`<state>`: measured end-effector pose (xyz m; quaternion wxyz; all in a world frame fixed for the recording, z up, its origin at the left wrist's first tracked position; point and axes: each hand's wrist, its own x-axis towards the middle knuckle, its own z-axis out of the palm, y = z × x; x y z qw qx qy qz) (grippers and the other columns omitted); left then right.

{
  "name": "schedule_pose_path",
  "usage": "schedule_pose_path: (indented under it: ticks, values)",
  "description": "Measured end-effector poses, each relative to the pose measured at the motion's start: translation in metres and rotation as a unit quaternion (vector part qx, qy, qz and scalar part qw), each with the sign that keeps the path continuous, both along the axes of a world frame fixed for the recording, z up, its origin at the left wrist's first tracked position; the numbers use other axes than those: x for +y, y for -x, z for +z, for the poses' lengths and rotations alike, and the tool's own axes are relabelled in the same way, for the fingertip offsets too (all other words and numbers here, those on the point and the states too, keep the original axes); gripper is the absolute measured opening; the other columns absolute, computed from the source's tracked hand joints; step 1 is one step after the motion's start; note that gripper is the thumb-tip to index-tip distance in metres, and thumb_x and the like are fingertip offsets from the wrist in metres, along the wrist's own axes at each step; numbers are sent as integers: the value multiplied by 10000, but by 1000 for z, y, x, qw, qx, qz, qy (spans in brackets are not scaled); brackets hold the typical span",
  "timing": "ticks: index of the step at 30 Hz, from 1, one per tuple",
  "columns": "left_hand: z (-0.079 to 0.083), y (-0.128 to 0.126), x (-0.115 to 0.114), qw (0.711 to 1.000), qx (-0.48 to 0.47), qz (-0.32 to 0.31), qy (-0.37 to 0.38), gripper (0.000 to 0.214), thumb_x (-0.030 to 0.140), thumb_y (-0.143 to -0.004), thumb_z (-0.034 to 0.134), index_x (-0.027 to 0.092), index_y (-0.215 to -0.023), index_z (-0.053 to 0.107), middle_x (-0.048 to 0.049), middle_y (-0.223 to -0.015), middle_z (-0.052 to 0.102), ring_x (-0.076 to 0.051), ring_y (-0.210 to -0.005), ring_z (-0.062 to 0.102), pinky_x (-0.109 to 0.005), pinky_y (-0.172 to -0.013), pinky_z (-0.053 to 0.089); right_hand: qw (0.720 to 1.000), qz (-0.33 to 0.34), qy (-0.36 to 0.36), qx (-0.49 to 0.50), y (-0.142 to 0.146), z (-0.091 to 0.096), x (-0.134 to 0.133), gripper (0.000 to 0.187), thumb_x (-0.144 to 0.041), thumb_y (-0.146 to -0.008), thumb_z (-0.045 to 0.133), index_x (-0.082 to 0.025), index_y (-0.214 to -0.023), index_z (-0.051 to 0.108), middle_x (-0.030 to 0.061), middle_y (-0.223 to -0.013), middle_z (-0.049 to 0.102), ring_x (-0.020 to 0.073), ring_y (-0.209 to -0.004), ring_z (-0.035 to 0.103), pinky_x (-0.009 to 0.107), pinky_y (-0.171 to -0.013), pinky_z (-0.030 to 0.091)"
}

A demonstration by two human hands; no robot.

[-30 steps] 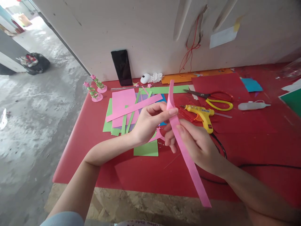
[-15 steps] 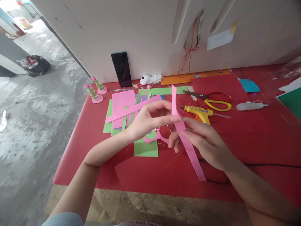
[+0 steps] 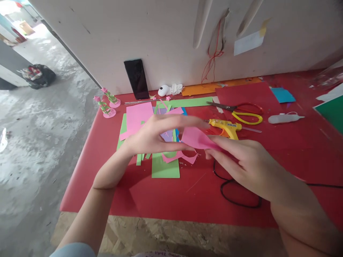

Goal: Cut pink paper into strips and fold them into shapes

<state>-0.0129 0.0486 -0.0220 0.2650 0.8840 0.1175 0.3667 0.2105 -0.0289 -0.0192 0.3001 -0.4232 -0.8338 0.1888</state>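
A pink paper strip (image 3: 196,138) hangs in the air above the table, pinched at its right end between the thumb and fingers of my right hand (image 3: 245,162). The strip points left, and its far end looks twisted and partly hidden in that hand. My left hand (image 3: 152,134) is at the strip's left end with thumb and index finger spread apart; the thumb tip is close to the strip's lower edge, and I cannot tell if it touches. Beneath my hands lie a pink cut-out scrap (image 3: 174,157) and a green paper piece (image 3: 165,169).
Right of the hands sit a yellow glue gun (image 3: 227,128), scissors (image 3: 246,116) and a small plastic bottle (image 3: 285,118). A black cord (image 3: 241,205) loops in front. Two paper flowers (image 3: 108,113) stand at the left edge; a phone (image 3: 137,80) leans on the wall.
The strip has swung from upright and slanting to nearly level, pointing left. My left hand has let go of it and opened leftward; my right hand has shifted right with the strip.
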Motion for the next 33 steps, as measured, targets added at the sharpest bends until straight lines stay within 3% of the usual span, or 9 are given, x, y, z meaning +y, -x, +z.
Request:
schedule_pose_path:
  ticks: [3,7,12,15,18,28,33]
  values:
    - [-1,-3,-1,997,56,-10,-54,145,314,-859,637,245,-933,741,-33,-751,721,-94,-573,609,-200,-511,439,999,-7,-8,-47,-1,-2,-2,266,-256,-951,490,-210,-1170,633,-23,-562,616,124,-424,507,254,-429,368]
    - [-9,-8,-1,992,42,20,-121,188,318,-885,602,224,-836,757,-37,-662,695,-83,-517,568,-205,-445,363,999,-12,10,-51,2,-3,2,321,-314,-945,519,-206,-1230,620,-34,-530,601,126,-402,487,251,-408,361]
    - [-12,-8,2,992,42,21,-117,155,271,-880,608,266,-870,763,-35,-776,751,-108,-606,661,-202,-466,435,1000,-12,5,-15,4,-7,4,196,-250,-957,495,-187,-918,676,24,-694,702,145,-539,622,252,-455,419]
    - [-7,-8,0,997,-2,1,-83,137,220,-860,635,246,-826,765,-52,-863,772,-128,-714,719,-197,-562,535,999,1,-32,-7,5,-7,2,255,-204,-954,489,-181,-737,621,25,-612,662,141,-495,597,258,-439,407]
    - [-4,-11,-3,998,-50,-20,-28,68,198,-801,707,217,-813,771,-75,-874,778,-156,-749,743,-210,-634,592,998,13,-54,2,6,-3,0,258,-184,-955,480,-193,-722,588,12,-588,642,134,-481,583,254,-432,406]
    - [-3,-20,-14,983,-102,15,154,30,196,-713,781,212,-698,762,-30,-740,774,-157,-695,739,-217,-600,609,999,7,-50,10,6,1,-2,234,-195,-958,482,-218,-743,571,-17,-595,625,112,-481,550,237,-467,411]
    - [-9,-24,-19,955,-138,30,261,190,257,-659,830,178,-633,659,-10,-660,712,-148,-634,702,-245,-576,578,999,3,-38,24,7,4,-2,283,-211,-963,486,-208,-688,550,-43,-510,524,83,-421,460,225,-442,368]
